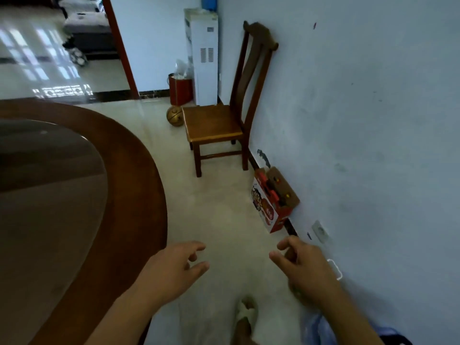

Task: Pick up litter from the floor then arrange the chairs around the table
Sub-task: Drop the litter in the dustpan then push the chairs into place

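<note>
A brown wooden chair (219, 120) stands against the pale wall ahead, its back to the wall, apart from the table. The round wooden table (119, 175) with a glass turntable fills the left side. My left hand (171, 267) and my right hand (301, 267) both reach forward over the floor, fingers loosely spread and holding nothing. Both hands are well short of the chair. A red and white printed cardboard box (271, 202) lies on the floor by the wall between my right hand and the chair.
A brown ball (175, 116) sits on the floor left of the chair. Behind it are a red bin (180, 92) and a white water dispenser (202, 58). A doorway opens at top left. My foot (245, 317) is on the pale tile floor.
</note>
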`<state>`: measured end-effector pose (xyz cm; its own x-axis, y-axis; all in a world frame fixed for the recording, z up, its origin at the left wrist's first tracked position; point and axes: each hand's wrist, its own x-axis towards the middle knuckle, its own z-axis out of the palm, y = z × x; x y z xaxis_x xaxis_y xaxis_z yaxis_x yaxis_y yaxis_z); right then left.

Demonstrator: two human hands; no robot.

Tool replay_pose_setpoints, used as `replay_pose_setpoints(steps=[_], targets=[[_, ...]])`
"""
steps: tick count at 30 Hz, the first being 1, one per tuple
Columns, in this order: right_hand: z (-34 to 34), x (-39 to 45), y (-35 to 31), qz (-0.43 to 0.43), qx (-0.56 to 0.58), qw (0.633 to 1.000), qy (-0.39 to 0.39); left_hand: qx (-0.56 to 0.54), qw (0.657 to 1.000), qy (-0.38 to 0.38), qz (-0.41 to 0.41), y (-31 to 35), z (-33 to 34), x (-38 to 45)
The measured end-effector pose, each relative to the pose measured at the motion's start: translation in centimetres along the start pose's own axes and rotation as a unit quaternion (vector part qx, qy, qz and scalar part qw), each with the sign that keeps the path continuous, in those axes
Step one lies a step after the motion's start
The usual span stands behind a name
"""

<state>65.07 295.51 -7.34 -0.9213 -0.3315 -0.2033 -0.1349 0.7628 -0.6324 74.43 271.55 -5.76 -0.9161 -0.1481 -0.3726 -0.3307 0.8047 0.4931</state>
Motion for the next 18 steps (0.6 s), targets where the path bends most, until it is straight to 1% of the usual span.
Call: replay_pose_setpoints(steps=[2,5,9,12,15,18], targets=[[-1.4,6.0,0.6,-0.001,-0.008,1.000,-0.010,0.003,1.000,0.011,-0.022,0.8,-1.9,4.9],[-4.1,14.6,0.1,-0.023,-0.016,1.000,-0.005,0.018,0.999,0.022,-0.040,2.5,-5.8,11.7],[-7.3,25.1,-3.0,-0.062,-0.025,0.998,-0.006,0.001,0.996,0.070,-0.053,4.2,-11.5,19.6],[-8.2,32.3,-5.5,-0.081,-0.020,0.996,-0.024,-0.022,0.992,0.087,-0.084,3.9,-14.2,24.7],[-8.4,39.1,-7.4,-0.101,-0.017,0.994,-0.034,-0.038,0.989,0.082,-0.113,2.9,-16.5,30.1],[-8.4,46.2,-9.2,-0.105,-0.021,0.994,-0.031,-0.025,0.989,0.093,-0.109,1.6,-19.3,36.6]])
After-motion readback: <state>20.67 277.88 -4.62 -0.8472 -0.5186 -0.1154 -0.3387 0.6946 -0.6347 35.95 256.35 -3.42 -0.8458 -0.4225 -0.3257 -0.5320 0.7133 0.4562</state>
